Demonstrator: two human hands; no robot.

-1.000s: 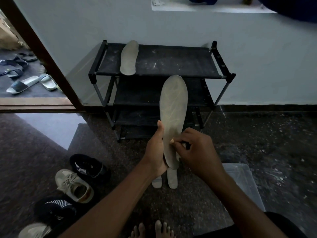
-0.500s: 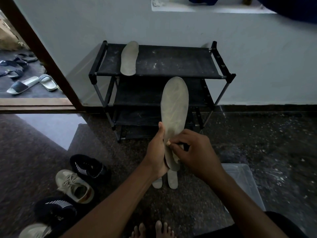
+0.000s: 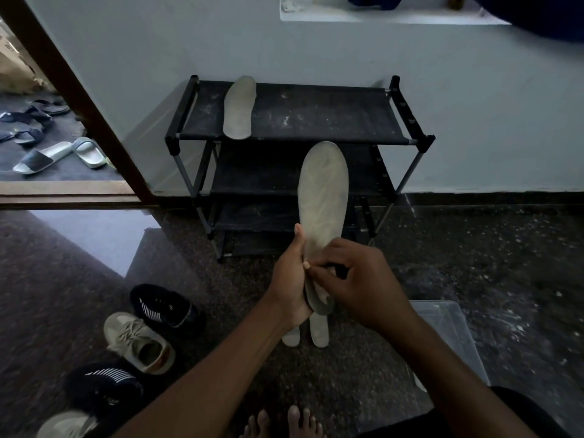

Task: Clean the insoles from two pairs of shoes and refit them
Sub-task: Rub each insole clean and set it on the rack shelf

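Left hand [image 3: 289, 279] is gripping an upright insole [image 3: 322, 191]; right hand [image 3: 360, 286], curled (around what, unclear), seems to be cleaning its heel; next, working toeward.

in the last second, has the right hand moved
yes, the right hand slid slightly left across the insole, judged against the unmoved shoe rack

Open floor [image 3: 493, 248] is seen right of the black shoe rack [image 3: 316, 121], bounded on the near side by a clear plastic box [image 3: 448, 336]. The rack's top shelf is largely bare; only its left end is taken up by one insole [image 3: 239, 107]. The lower shelves are partly screened by a raised insole [image 3: 323, 191]. The floor on the left is blocked by four shoes [image 3: 139, 343]. Two insoles [image 3: 319, 330] are laid mid-floor, ahead of bare feet [image 3: 284, 422].
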